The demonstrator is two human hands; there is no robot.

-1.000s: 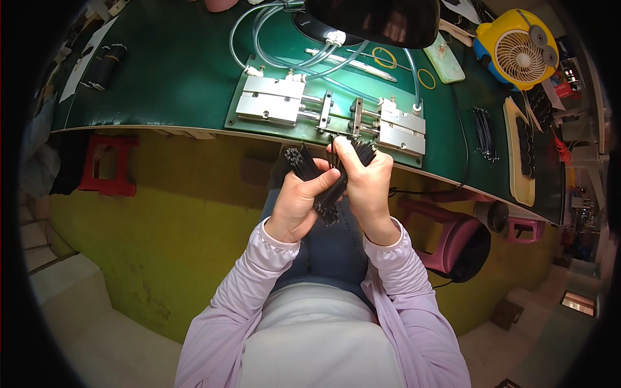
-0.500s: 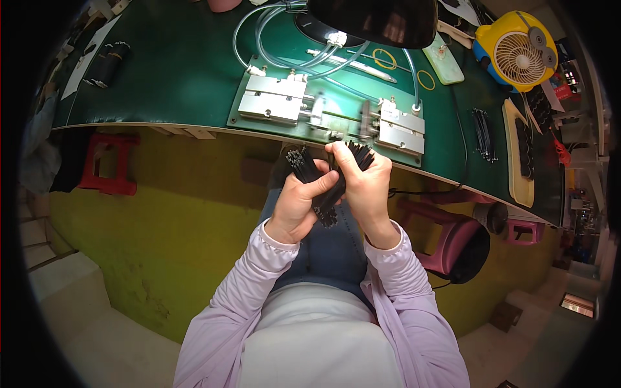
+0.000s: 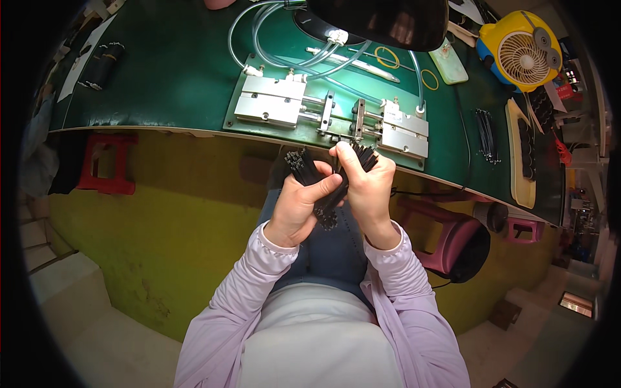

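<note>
Just off the table's front edge, my left hand is closed around a bundle of thin black wires with shiny tips. My right hand grips a second bundle of black wires. The two bundles cross between my hands. My right thumb and forefinger pinch together right at a bench fixture, and what sits between the fingertips is too small to make out. This fixture has a left silver cylinder block and a right silver cylinder block. Between them, a left jaw and right jaw face each other.
A black lamp overhangs the green table, and clear air hoses run to the fixture. More wires lie to the right, beside a cream tray and a yellow fan. Below stand a red stool and a pink stool.
The fixture's jaws, blurred and farther apart before, now stand sharp and closer together. Both hands keep their hold on the wires almost unmoved.
</note>
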